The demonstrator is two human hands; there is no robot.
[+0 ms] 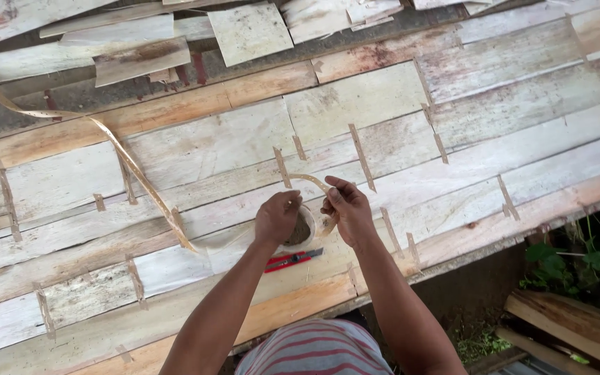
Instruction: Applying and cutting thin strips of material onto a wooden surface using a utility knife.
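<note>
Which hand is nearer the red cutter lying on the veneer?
Left. The left hand grips the tape roll just above and left of the red cutter. The right hand, pulling tape off the roll's far side, sits farther up and to the right.

Person seen from above: both forearms bare, no sleeves reaching the wrists, no watch or rings visible. At six o'clock, a shirt (314, 354) with red, white and grey horizontal stripes.

bench: pale taped veneer sheets (355, 97) | right: green plants (578, 267), stacked planks (578, 323) | light: daylight
</note>
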